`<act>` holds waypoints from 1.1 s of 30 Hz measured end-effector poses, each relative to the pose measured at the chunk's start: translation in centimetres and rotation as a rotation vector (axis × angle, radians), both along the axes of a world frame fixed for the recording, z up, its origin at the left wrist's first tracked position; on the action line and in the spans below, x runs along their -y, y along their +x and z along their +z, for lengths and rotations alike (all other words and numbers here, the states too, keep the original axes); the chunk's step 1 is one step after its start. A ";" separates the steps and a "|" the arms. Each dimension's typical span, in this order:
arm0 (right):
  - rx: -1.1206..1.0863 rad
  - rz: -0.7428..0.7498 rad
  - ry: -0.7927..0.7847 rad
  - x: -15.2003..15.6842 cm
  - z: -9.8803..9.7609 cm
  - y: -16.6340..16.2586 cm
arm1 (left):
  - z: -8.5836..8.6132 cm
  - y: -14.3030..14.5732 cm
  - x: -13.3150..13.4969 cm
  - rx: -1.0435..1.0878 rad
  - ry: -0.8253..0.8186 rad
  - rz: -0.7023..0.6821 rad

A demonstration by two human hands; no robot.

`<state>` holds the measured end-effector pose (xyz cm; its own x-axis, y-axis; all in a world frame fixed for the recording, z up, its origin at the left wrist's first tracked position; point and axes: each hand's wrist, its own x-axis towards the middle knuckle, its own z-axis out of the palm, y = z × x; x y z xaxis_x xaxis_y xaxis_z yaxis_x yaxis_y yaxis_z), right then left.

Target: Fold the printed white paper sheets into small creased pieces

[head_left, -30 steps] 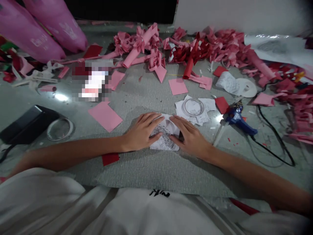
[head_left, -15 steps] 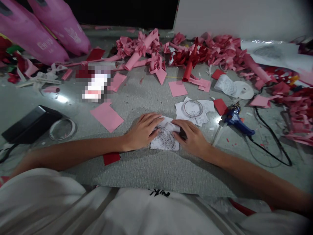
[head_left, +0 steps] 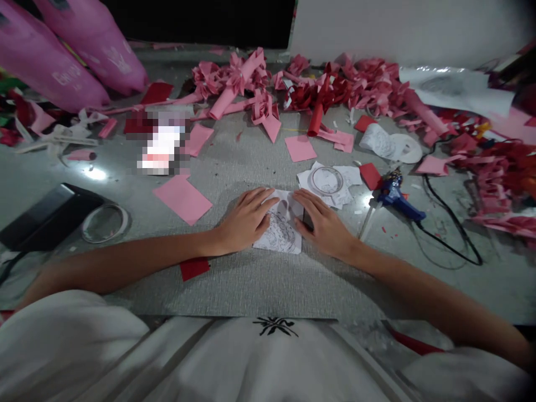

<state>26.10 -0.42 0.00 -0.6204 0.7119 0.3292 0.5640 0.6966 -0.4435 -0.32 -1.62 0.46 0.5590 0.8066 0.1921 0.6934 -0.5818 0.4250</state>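
Observation:
A white sheet of paper (head_left: 278, 229) covered in dark scribbled lines lies on the grey table in front of me. My left hand (head_left: 245, 220) rests on its left side, fingers stretched over the upper edge and thumb on the drawing. From the right, my right hand (head_left: 324, 226) lies on the opposite side, fingers extended and thumb apart. Both hands are open and press the sheet flat; parts of its side edges are hidden under them. Just beyond my right hand, a roll of clear tape (head_left: 327, 180) sits on cut white paper pieces (head_left: 347, 192).
To the right lies a blue glue gun (head_left: 400, 201) with its black cord. Pink paper (head_left: 182, 198), a white tape ring (head_left: 104, 223), a black box (head_left: 50, 215) and a blurred phone (head_left: 161, 148) are at left. Crumpled pink paper strips (head_left: 372, 84) line the back beside pink bottles (head_left: 62, 61).
The paper's upper part, curled up earlier, now lies flatter beneath my fingers. My hands have stayed at its sides. The whole view has shifted slightly.

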 end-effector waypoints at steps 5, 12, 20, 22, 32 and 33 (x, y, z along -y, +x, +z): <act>0.012 0.008 -0.015 0.0 -0.1 0.5 | -0.1 0.0 0.2 0.003 0.011 0.005; 0.017 0.005 -0.021 0.0 -0.1 0.5 | -0.1 0.0 0.2 -0.059 0.023 -0.127; 0.012 -0.039 -0.002 0.0 -0.2 0.5 | -0.3 0.0 0.1 -0.057 -0.005 -0.133; 0.008 -0.036 -0.010 0.0 -0.3 0.5 | -0.2 0.0 0.1 -0.046 0.008 -0.117; -0.045 -0.007 0.059 0.2 0.0 0.6 | -0.4 -0.2 -0.1 0.128 0.149 -0.051; -0.059 -0.004 0.083 0.3 0.0 0.7 | -0.5 -0.2 -0.1 0.151 0.146 -0.040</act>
<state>26.82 -0.70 -0.01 -0.5951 0.6833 0.4231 0.5419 0.7299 -0.4166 -0.52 -1.57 0.00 0.5460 0.7419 0.3893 0.6036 -0.6706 0.4313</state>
